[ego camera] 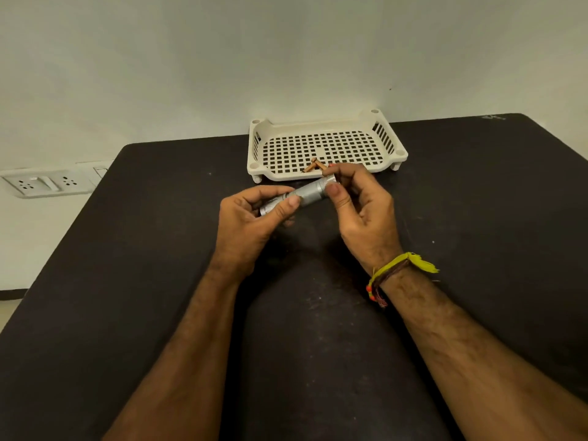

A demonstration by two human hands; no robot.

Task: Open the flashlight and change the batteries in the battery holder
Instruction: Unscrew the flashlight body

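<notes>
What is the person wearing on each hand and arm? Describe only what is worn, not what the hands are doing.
Both forearms are bare, with no sleeves, gloves, rings or watch in view. The left hand and its wrist carry nothing. The right hand has threads tied round its wrist: a yellow one with a loose frayed tail, darker brown-red strands beside it, and a few small orange beads.

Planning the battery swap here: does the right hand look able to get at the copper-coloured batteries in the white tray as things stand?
Probably yes, once freed. The batteries lie at the tray's open front edge, just beyond the right hand, with nothing between them. But that hand now grips the flashlight end, shared with the left hand.
</notes>
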